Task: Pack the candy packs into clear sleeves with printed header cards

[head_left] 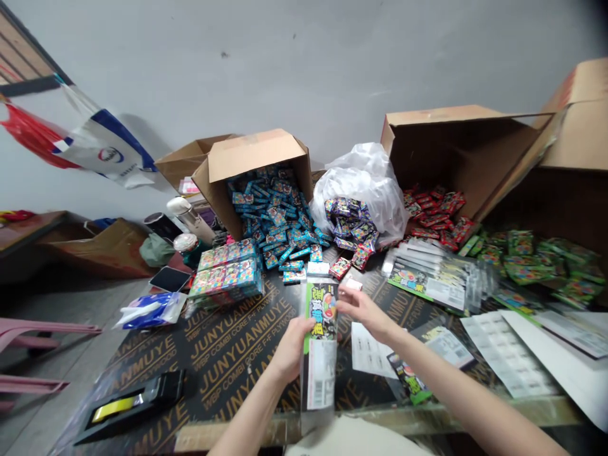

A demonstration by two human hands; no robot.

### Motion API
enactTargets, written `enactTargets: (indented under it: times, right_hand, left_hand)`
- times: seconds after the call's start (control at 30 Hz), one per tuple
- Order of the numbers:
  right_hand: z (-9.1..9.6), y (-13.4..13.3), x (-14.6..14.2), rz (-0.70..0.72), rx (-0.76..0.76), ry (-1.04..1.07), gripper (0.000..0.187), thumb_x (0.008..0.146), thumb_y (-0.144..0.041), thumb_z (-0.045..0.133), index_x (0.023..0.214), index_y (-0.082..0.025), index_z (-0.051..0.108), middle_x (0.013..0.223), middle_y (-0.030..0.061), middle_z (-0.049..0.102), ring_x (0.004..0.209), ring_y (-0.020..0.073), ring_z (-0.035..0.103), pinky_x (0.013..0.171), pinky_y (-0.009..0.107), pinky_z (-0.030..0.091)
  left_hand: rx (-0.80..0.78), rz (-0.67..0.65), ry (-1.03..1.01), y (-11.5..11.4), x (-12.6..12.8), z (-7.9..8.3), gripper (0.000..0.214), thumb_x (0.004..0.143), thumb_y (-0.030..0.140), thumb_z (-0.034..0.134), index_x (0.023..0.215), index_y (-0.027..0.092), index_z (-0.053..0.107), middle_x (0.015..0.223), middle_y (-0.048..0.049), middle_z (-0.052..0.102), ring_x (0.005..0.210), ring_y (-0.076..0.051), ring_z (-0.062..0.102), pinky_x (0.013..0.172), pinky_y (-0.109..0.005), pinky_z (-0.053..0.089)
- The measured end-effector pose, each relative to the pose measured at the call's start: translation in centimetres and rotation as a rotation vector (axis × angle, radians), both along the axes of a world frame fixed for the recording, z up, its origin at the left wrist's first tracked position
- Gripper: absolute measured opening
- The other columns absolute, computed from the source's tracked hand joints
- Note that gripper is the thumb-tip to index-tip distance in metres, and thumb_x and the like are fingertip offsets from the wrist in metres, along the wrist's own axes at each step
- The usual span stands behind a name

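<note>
Upright in front of me is a clear plastic packaging bag (pixel 322 354) with a green, black and colourful printed panel and a barcode below. My left hand (pixel 291 348) grips it by its left edge, thumb over the front. At its upper right edge, the bent fingers of my right hand (pixel 363 310) pinch the bag near its mouth. Small blue candy boxes (pixel 294 277) lie just behind the bag's top. Beside them are red packets (pixel 341 267). Under my right forearm lie a white label sheet (pixel 373 351) and another printed bag (pixel 411 377).
Behind, cardboard boxes spill blue packets (pixel 275 215), red packets (pixel 441 212) and green packets (pixel 522 253); a white plastic sack (pixel 365 177) holds purple ones. Stacked bags (pixel 427 278) lie right. Wrapped candy boxes (pixel 225 272), a phone (pixel 170 278) and a tape dispenser (pixel 133 405) are left.
</note>
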State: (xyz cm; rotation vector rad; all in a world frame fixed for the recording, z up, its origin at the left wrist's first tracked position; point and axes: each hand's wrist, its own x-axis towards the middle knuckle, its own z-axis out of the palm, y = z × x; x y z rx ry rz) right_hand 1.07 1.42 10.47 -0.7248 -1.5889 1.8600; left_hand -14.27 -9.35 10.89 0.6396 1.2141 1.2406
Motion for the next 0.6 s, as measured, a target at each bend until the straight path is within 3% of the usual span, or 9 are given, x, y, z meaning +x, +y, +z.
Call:
enactTargets:
  times: [0.07, 0.17, 0.23, 0.33, 0.47, 0.6]
  right_hand:
    - [-0.4, -0.7, -0.3, 0.073, -0.071, 0.012, 0.039, 0.074, -0.043, 0.061, 0.103, -0.017, 0.058, 0.092, 0.005, 0.063, 0.085, 0.0181, 0.059, 0.081, 0.033, 0.044]
    - [-0.2, -0.9, -0.8, -0.023, -0.042, -0.009, 0.035, 0.068, -0.042, 0.067, 0.09, -0.015, 0.061, 0.08, 0.0031, 0.064, 0.072, 0.0162, 0.059, 0.072, 0.031, 0.047]
    - [0.0, -0.8, -0.9, -0.07, -0.035, -0.023, 0.034, 0.066, -0.041, 0.069, 0.085, -0.014, 0.061, 0.077, 0.0026, 0.064, 0.068, 0.0152, 0.059, 0.067, 0.028, 0.047]
    - [-0.1, -1.2, -0.6, -0.014, -0.141, -0.023, 0.039, 0.068, -0.041, 0.067, 0.098, -0.017, 0.058, 0.077, 0.0012, 0.064, 0.064, 0.0129, 0.058, 0.057, 0.023, 0.046]
    - [-2.0, -3.2, 0.5, 0.246, -0.277, -0.07, 0.048, 0.06, -0.031, 0.075, 0.103, -0.017, 0.056, 0.077, 0.001, 0.065, 0.062, 0.0124, 0.059, 0.052, 0.02, 0.044]
    - [-4.4, -3.9, 1.5, 0.129, -0.213, -0.111, 0.041, 0.059, -0.029, 0.075, 0.095, -0.015, 0.059, 0.074, 0.0007, 0.065, 0.062, 0.0137, 0.059, 0.058, 0.025, 0.046]
  left_hand:
    - [0.051, -0.001, 0.206, -0.1, -0.1, -0.5, 0.034, 0.073, 0.045, 0.056, 0.078, 0.012, 0.063, 0.069, -0.0032, 0.062, 0.065, -0.017, 0.055, 0.066, -0.028, 0.044]
    - [0.094, -0.072, 0.464, -0.1, -0.2, -0.9, 0.04, 0.075, 0.049, 0.052, 0.064, 0.011, 0.059, 0.061, -0.0014, 0.057, 0.06, -0.014, 0.05, 0.059, -0.025, 0.042]
    - [0.099, -0.064, 0.511, -0.1, -0.2, -1.0, 0.043, 0.075, 0.051, 0.052, 0.061, 0.012, 0.058, 0.058, -0.001, 0.055, 0.057, -0.014, 0.049, 0.055, -0.024, 0.041]
    - [0.13, 0.01, 0.457, 0.2, -0.5, -0.9, 0.042, 0.072, 0.052, 0.056, 0.063, 0.011, 0.06, 0.058, -0.0014, 0.057, 0.058, -0.015, 0.052, 0.055, -0.024, 0.042]
    - [0.136, 0.074, 0.277, 0.6, -0.9, -1.4, 0.039, 0.074, 0.049, 0.055, 0.079, 0.012, 0.061, 0.069, -0.0033, 0.063, 0.064, -0.016, 0.057, 0.057, -0.025, 0.045]
    - [0.033, -0.059, 0.167, -0.2, -0.8, -3.0, 0.04, 0.069, 0.042, 0.064, 0.096, 0.013, 0.056, 0.074, -0.0036, 0.064, 0.06, -0.016, 0.059, 0.049, -0.023, 0.045]
